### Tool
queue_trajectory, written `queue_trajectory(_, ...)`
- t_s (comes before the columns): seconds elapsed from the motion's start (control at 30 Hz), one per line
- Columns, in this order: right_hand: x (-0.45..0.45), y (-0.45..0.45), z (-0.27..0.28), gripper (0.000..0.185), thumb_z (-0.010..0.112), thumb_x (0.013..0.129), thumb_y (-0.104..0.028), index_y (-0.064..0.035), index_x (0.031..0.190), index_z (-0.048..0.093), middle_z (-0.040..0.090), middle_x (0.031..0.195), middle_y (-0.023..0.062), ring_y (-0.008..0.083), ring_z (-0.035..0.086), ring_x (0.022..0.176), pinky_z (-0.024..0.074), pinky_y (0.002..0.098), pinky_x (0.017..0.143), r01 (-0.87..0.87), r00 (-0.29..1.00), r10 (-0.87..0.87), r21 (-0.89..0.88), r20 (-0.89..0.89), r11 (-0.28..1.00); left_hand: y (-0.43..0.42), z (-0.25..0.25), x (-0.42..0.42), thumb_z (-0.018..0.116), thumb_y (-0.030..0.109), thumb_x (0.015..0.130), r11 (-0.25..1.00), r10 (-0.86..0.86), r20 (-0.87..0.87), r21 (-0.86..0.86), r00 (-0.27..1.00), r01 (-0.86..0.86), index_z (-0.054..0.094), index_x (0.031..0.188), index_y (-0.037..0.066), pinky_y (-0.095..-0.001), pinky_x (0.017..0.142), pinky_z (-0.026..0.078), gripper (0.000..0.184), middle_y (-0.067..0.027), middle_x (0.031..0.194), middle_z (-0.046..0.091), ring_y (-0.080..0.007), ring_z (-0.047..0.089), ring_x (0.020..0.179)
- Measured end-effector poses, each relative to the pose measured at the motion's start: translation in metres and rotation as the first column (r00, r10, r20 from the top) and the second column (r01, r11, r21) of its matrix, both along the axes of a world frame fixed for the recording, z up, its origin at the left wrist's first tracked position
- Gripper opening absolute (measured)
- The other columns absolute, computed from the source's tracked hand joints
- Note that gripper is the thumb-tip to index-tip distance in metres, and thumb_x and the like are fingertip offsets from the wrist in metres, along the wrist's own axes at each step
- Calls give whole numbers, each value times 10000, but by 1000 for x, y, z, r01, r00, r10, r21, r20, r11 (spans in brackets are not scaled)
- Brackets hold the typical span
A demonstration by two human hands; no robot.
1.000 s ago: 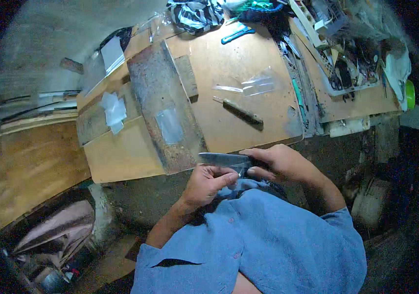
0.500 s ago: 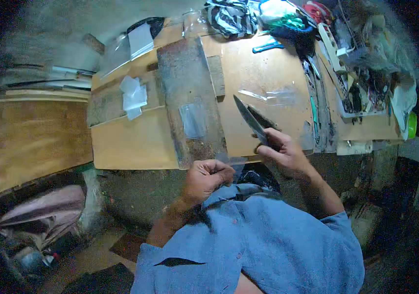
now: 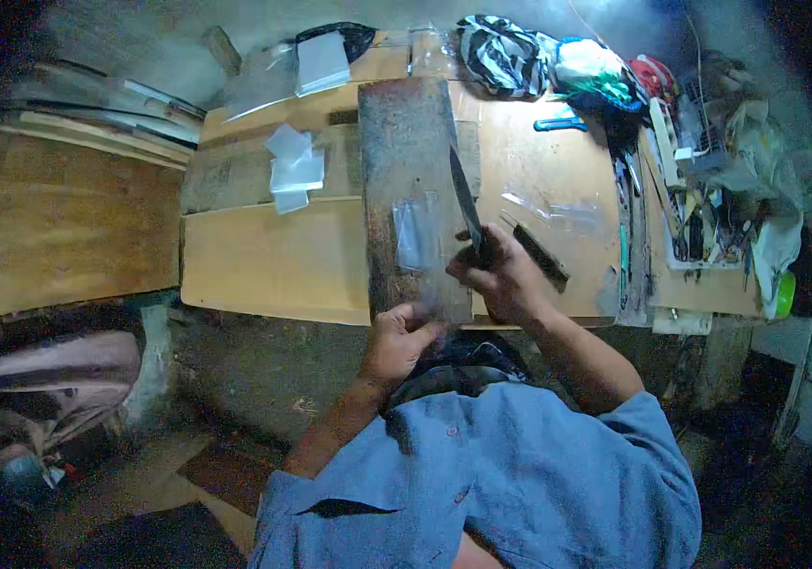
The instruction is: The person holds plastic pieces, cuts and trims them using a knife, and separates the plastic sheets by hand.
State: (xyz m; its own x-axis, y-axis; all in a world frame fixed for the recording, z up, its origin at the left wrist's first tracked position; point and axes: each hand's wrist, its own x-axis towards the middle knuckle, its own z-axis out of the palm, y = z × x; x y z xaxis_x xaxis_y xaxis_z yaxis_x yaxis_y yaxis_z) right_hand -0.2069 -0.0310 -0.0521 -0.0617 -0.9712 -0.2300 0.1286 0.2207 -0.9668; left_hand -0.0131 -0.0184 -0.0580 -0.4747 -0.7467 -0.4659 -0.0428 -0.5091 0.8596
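In the head view, the right hand [image 3: 506,275] is wrapped around the handle of the knife [image 3: 464,194], whose blade points away from the body, tip leaning a little left. The knife's long axis runs nearly along the right edge of the plank [image 3: 401,119], with the blade over or just beside that edge; whether it touches cannot be told.

The film [image 3: 410,235] lies flat on the plank, left of the knife and straight ahead of the left hand [image 3: 401,343], its long side running much as the plank does. The right hand is the nearer to it. The left hand is at the plank's near end, thumb and fingers bent toward each other; blur hides whether they pinch anything. On the bench [image 3: 273,256], right of the knife, lies the awl [image 3: 541,256], slanting.
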Motion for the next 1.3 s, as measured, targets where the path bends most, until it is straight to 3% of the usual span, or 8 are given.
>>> queue_trajectory(0.13, 1, -46, -17, 324, 655, 757, 25, 1, 1047, 513, 607, 847, 66, 123, 572, 799, 469, 259, 700, -31, 978, 29, -10, -209, 999, -8, -12, 22, 624, 70, 842, 996, 43, -49, 78, 998, -40, 561, 1086, -60, -249, 660, 515, 283, -75, 871, 646, -109, 600, 761)
queue_trajectory(0.27, 1, -89, -84, 283, 696, 753, -42, -11, 974, 523, 598, 810, 68, 125, 545, 718, 461, 287, 649, 6, 993, 3, -80, 122, 997, -9, -20, 40, 641, 71, 831, 988, 79, 77, 128, 994, -88, 494, 1142, -93, -247, 629, 537, 381, -89, 844, 637, -124, 615, 740)
queue_trajectory(0.3, 0, -93, -81, 244, 660, 797, -41, -45, 978, 495, 447, 723, -9, 122, 429, 648, 416, 257, 642, -112, 899, 58, -99, -434, 989, -11, -20, 42, 648, 71, 826, 983, 112, 38, 144, 993, -117, 483, 1147, -99, -244, 618, 538, 399, -91, 832, 636, -127, 616, 727)
queue_trajectory(0.43, -1, -105, -92, 217, 670, 810, -119, -42, 943, 516, 483, 736, 18, 125, 444, 680, 409, 259, 639, -54, 927, -14, -171, -376, 984, -14, -10, 49, 646, 74, 828, 977, 85, 108, 185, 990, -104, 482, 1152, -90, -246, 625, 537, 398, -97, 834, 638, -129, 617, 723)
queue_trajectory(0.5, -5, -100, -54, 238, 683, 807, -185, -30, 912, 537, 525, 757, 49, 128, 477, 720, 411, 252, 636, -28, 771, -33, -86, -637, 996, -14, -10, 51, 646, 76, 830, 975, 77, 140, 194, 987, -104, 481, 1154, -82, -250, 634, 536, 396, -97, 833, 640, -122, 614, 726)
queue_trajectory(0.73, -62, -98, -40, 350, 676, 790, -278, 12, 957, 572, 594, 655, 88, 182, 567, 573, 439, 339, 520, 254, 678, -260, -113, -688, 961, -12, -18, 49, 650, 81, 827, 971, 109, 94, 201, 990, -126, 491, 1145, -71, -245, 637, 527, 387, -93, 820, 644, -116, 609, 702)
queue_trajectory(1.13, -183, -170, -110, 361, 673, 727, -342, -14, 862, 604, 631, 801, 205, 335, 619, 781, 461, 422, 703, 298, 360, -2, 113, -933, 948, -5, -23, 46, 666, 154, 825, 978, 73, 230, 173, 970, -114, 527, 1155, 3, -197, 501, 412, 389, -42, 805, 658, -101, 633, 659)
queue_trajectory(1.3, -175, -202, -109, 496, 715, 689, -407, 38, 883, 611, 648, 839, 211, 316, 639, 818, 478, 412, 712, 310, 440, 56, 210, -896, 927, -1, -21, 41, 660, 185, 822, 971, 134, 221, 167, 966, -173, 511, 1165, -10, -185, 495, 411, 422, -69, 875, 673, -111, 638, 654)
